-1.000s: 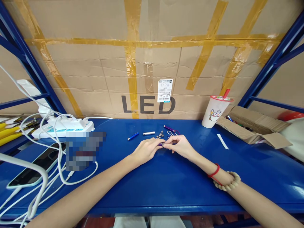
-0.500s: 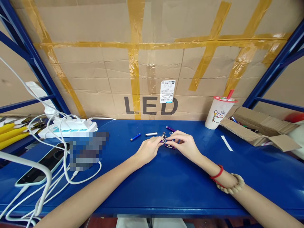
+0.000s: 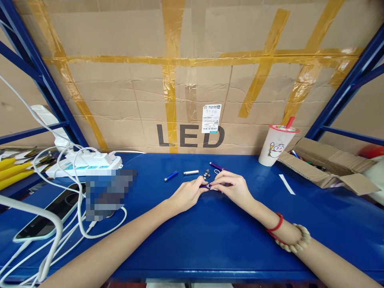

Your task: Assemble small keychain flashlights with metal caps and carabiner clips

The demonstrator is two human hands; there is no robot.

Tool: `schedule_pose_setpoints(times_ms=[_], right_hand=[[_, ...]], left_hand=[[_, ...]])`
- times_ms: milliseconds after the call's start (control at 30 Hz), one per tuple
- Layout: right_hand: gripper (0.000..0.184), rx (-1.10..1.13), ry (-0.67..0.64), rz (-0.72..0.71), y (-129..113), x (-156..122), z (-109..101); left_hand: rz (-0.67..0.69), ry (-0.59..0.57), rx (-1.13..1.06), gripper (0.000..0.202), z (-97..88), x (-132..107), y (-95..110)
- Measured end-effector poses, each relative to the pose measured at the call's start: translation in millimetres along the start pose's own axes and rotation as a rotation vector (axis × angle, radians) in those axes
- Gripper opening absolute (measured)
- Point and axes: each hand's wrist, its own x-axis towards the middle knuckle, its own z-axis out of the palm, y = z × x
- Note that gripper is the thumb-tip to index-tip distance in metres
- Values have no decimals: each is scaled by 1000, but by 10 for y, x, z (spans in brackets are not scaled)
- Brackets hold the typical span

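Note:
My left hand (image 3: 186, 194) and my right hand (image 3: 232, 185) meet at the middle of the blue shelf (image 3: 210, 236), fingers pinched together on a small purple tube (image 3: 205, 186). Just behind them lie several small silver button cells (image 3: 205, 174), another purple tube (image 3: 216, 165), a silver tube (image 3: 191, 173) and a blue tube (image 3: 171, 176). My right wrist wears a red band and a bead bracelet.
A white power strip (image 3: 87, 164) with plugs and white cables sits at the left, with a phone (image 3: 45, 219) below it. A lidded drink cup (image 3: 275, 145) and an open cardboard box (image 3: 327, 168) stand at the right. A taped cardboard wall closes the back.
Both hands went to the button cells half a second ago, then came back slightly toward me, still pinched on the purple tube. The view has shifted a little.

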Motion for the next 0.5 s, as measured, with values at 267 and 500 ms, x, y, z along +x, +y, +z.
schedule_pose_setpoints(times_ms=[267, 500], right_hand=[[18, -38, -40, 76, -53, -5, 9], [17, 37, -71, 214, -12, -11, 60]], left_hand=[[50, 8, 27, 7, 21, -8, -29], [103, 40, 80, 8, 21, -3, -32]])
